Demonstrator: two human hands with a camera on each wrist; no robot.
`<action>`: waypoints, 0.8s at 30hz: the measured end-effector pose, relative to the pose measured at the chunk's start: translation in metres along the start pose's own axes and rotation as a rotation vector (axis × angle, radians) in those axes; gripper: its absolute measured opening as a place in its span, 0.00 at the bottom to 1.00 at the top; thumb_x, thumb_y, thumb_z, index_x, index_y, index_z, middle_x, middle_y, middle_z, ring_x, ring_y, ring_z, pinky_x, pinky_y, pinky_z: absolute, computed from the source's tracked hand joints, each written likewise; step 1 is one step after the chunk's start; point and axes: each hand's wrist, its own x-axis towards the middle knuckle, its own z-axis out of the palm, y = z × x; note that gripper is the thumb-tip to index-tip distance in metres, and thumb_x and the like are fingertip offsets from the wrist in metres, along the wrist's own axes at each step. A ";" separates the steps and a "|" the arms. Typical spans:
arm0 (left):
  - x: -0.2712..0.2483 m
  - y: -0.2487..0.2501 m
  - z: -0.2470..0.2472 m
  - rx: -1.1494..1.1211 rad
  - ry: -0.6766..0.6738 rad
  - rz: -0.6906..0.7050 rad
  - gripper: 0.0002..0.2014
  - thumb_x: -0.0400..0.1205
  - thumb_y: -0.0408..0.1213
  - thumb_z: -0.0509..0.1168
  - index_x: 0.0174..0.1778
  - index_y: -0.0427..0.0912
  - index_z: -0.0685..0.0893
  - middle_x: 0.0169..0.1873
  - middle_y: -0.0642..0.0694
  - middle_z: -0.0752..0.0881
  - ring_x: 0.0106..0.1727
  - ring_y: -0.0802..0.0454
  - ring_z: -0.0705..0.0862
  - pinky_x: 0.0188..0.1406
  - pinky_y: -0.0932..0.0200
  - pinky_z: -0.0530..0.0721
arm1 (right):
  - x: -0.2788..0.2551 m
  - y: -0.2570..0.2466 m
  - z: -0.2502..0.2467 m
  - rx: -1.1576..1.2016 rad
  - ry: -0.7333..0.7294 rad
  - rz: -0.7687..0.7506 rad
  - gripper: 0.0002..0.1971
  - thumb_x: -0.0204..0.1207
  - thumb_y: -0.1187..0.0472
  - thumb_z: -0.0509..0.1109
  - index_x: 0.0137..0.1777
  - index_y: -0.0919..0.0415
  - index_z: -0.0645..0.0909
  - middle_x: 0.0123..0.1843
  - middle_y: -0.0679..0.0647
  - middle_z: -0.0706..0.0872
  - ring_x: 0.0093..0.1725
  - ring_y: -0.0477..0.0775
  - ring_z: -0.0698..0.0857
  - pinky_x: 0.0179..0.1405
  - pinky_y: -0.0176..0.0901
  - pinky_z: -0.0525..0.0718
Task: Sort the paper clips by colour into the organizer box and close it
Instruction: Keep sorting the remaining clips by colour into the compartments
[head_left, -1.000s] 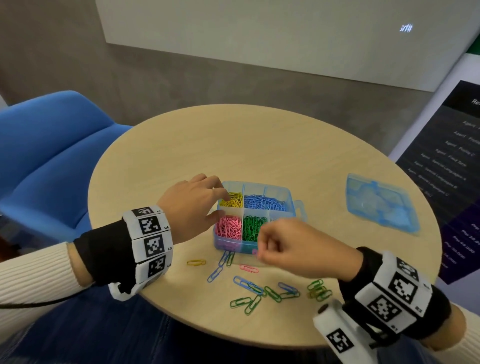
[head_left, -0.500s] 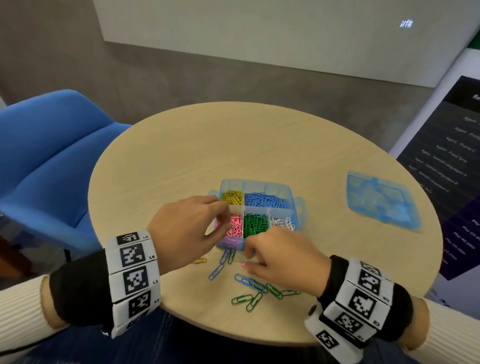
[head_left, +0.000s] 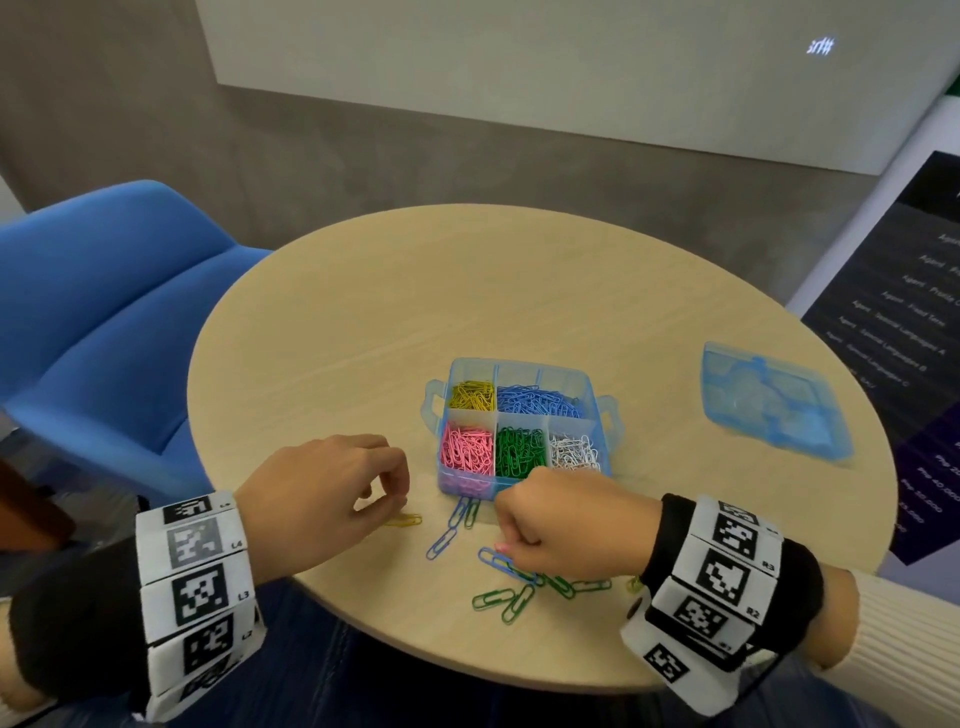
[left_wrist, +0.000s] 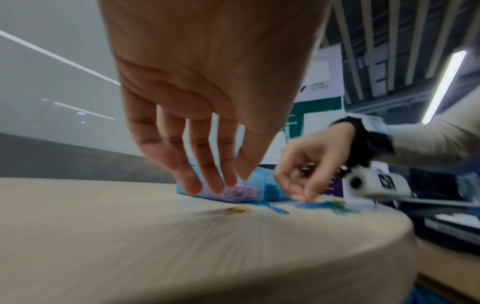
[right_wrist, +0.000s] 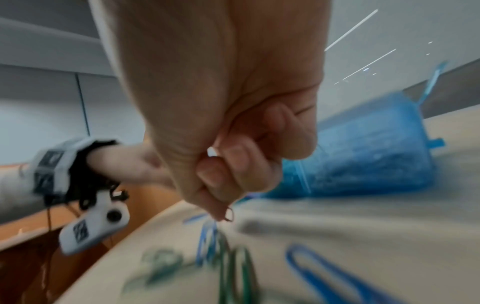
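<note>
Yellow clip (head_left: 402, 520) just below left fingers (head_left: 390, 486)

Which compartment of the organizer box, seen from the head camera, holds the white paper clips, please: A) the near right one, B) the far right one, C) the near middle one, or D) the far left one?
A: the white paper clips lie in the near right compartment of the organizer box, beside the green paper clips in the near middle one.
</note>
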 end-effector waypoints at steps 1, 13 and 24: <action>-0.002 -0.001 0.003 0.021 -0.009 0.044 0.09 0.83 0.57 0.54 0.54 0.63 0.77 0.52 0.66 0.78 0.52 0.66 0.79 0.44 0.60 0.83 | 0.000 0.000 -0.004 0.037 0.009 -0.022 0.12 0.81 0.56 0.64 0.43 0.64 0.83 0.32 0.54 0.82 0.31 0.52 0.79 0.38 0.53 0.86; 0.002 0.016 0.035 0.039 0.014 0.479 0.20 0.80 0.50 0.61 0.69 0.55 0.80 0.66 0.61 0.80 0.67 0.61 0.75 0.52 0.66 0.86 | -0.012 0.015 -0.036 0.148 0.326 0.025 0.05 0.79 0.53 0.70 0.45 0.52 0.83 0.26 0.43 0.76 0.28 0.41 0.75 0.31 0.44 0.76; -0.002 0.025 0.035 -0.041 0.035 0.475 0.16 0.80 0.49 0.56 0.59 0.60 0.84 0.56 0.64 0.84 0.58 0.65 0.81 0.41 0.68 0.85 | -0.039 0.010 0.011 0.174 0.070 0.099 0.07 0.74 0.48 0.74 0.43 0.48 0.80 0.30 0.41 0.78 0.33 0.41 0.76 0.34 0.40 0.75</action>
